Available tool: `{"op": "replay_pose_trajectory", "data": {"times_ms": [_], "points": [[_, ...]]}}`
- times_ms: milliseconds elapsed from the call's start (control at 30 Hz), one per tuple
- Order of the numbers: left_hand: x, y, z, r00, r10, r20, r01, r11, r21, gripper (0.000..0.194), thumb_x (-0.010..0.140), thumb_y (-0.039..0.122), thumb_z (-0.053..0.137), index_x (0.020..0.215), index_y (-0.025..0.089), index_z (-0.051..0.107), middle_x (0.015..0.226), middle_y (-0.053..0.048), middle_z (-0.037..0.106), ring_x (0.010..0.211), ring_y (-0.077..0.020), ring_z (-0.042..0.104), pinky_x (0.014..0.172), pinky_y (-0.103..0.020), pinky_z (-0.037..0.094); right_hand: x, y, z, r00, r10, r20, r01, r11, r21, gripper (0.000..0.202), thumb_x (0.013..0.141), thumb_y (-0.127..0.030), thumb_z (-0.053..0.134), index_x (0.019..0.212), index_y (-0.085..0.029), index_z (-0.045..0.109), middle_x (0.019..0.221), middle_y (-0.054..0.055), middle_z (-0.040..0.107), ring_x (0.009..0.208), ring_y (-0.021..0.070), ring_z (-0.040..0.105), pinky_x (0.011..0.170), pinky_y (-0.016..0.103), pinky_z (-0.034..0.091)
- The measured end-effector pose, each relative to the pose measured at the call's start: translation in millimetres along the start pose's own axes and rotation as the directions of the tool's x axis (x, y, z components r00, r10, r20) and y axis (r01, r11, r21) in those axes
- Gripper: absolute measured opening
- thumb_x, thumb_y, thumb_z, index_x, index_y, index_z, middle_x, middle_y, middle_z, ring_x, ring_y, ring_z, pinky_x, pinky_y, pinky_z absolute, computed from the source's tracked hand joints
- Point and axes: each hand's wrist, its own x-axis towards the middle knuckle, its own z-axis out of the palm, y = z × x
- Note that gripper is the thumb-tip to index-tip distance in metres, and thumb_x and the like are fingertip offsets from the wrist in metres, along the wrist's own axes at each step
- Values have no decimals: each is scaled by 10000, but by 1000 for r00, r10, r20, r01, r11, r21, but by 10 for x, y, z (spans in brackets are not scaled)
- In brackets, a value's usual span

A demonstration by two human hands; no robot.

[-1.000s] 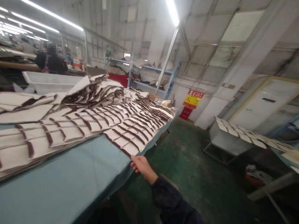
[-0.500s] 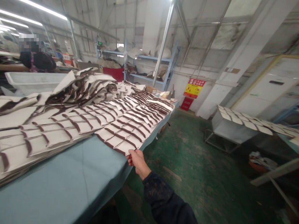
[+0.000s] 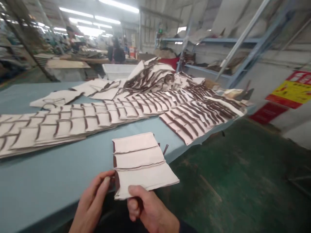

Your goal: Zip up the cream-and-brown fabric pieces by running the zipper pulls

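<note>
A cream fabric panel with dark brown edging and seams is held over the near edge of the table. My right hand pinches its near edge, thumb on top and fingers curled beneath. At the panel's left edge, my left hand has its thumb and fingers closed on the brown edging, fingertips partly hidden. Beyond lie overlapping rows of similar panels on the left and another fanned stack on the right.
A blue cloth covers the table. Behind the rows sit a heap of panels and a white bin. Shelves stand at the back. Farther off is a person. Green floor lies to the right.
My right hand has brought a panel away from the right stack toward me. My left hand has come into view at its left edge. The view has swung left.
</note>
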Motion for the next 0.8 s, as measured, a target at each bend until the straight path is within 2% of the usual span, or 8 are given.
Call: {"op": "replay_pose_trajectory", "data": {"times_ms": [100, 167, 233, 300, 367, 500, 600, 800], "points": [[-145, 116, -164, 967, 254, -14, -252, 963, 97, 308, 1211, 493, 693, 1282, 286, 909, 1294, -80, 955, 1174, -304, 939, 1013, -344, 781, -182, 9, 91, 994, 9, 111, -18, 997, 72, 643, 751, -797, 958, 753, -274, 582, 563, -136, 379, 558, 93, 303, 594, 279, 366], [-231, 217, -224, 884, 465, -46, -451, 875, 176, 217, 1192, 339, 679, 1205, 300, 892, 1265, -72, 922, 1166, -284, 911, 1016, -339, 755, -275, -24, 169, 980, 1, 197, -24, 993, 115, 701, 763, -793, 1021, 720, -281, 545, 554, -145, 339, 555, 89, 264, 586, 277, 354], [-324, 296, -255, 803, 593, -57, -571, 794, 209, 218, 1190, 245, 648, 1212, 308, 856, 1222, -59, 891, 1117, -262, 887, 992, -328, 734, -352, -58, 248, 964, -12, 267, -24, 991, 129, 778, 781, -791, 1068, 677, -283, 488, 543, -148, 318, 548, 82, 234, 573, 270, 327], [-426, 336, -271, 774, 628, -84, -599, 768, 227, 209, 1206, 223, 643, 1312, 297, 807, 1221, -58, 881, 1081, -252, 891, 985, -323, 736, -415, -77, 318, 946, -18, 323, -28, 990, 137, 840, 777, -806, 1101, 659, -278, 459, 546, -150, 312, 544, 74, 214, 562, 263, 299], [-527, 344, -279, 775, 614, -149, -569, 781, 256, 188, 1218, 243, 664, 1378, 277, 758, 1242, -65, 888, 1074, -253, 914, 996, -321, 749, -467, -73, 382, 931, -22, 365, -39, 986, 159, 894, 776, -814, 1120, 647, -273, 420, 556, -153, 298, 544, 67, 190, 556, 253, 280], [-672, 347, -286, 733, 629, -260, -557, 774, 301, 81, 1237, 235, 680, 1277, 267, 742, 1242, -72, 884, 1080, -248, 919, 1020, -316, 752, -550, -8, 493, 917, -52, 396, -37, 976, 213, 964, 826, -775, 1133, 657, -265, 332, 567, -161, 253, 536, 61, 125, 552, 238, 248], [-712, 385, -306, 705, 654, -274, -570, 753, 328, 93, 1247, 213, 676, 1289, 249, 750, 1197, -75, 869, 1065, -245, 904, 1016, -321, 749, -592, 52, 542, 915, -72, 397, -19, 975, 221, 912, 844, -764, 1140, 703, -261, 392, 567, -172, 269, 529, 62, 108, 550, 241, 232], [-738, 420, -392, 710, 658, -250, -595, 751, 286, 155, 1291, 281, 614, 1175, 279, 718, 1023, -2, 838, 888, -183, 885, 858, -236, 734, -629, 146, 562, 904, -78, 419, -16, 976, 217, 917, 889, -740, 1133, 695, -259, 377, 563, -168, 287, 533, 54, 114, 550, 255, 234]]}}
